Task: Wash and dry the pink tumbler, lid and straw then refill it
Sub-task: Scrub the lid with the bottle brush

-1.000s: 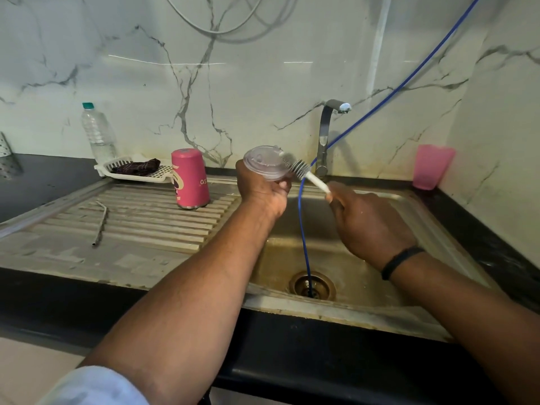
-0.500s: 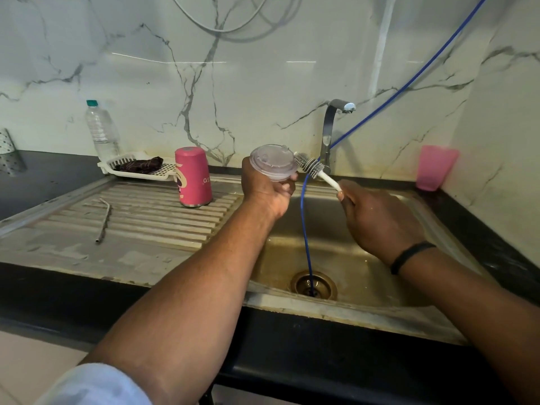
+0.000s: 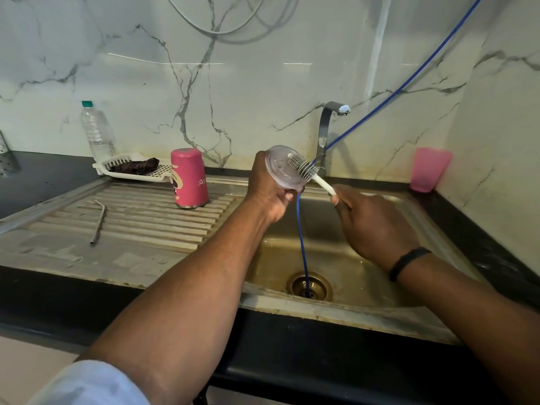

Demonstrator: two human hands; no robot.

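Over the sink, my left hand (image 3: 267, 190) grips the clear round lid (image 3: 280, 168), its flat face turned toward me. My right hand (image 3: 371, 223) holds the white handle of a bristle brush (image 3: 304, 169), whose head lies against the lid's face. The pink tumbler (image 3: 189, 178) stands upside down on the ribbed drainboard to the left. The bent metal straw (image 3: 98, 222) lies further left on the drainboard.
The steel sink basin (image 3: 336, 258) has a blue hose (image 3: 301, 229) running down into its drain. The tap (image 3: 325, 133) stands behind the lid. A water bottle (image 3: 98, 133) and a white tray (image 3: 131, 171) with a dark cloth sit back left. A pink cup (image 3: 428, 169) stands back right.
The brush head has moved from the lid's right edge onto its face. The lid is now tilted with its face more toward me.
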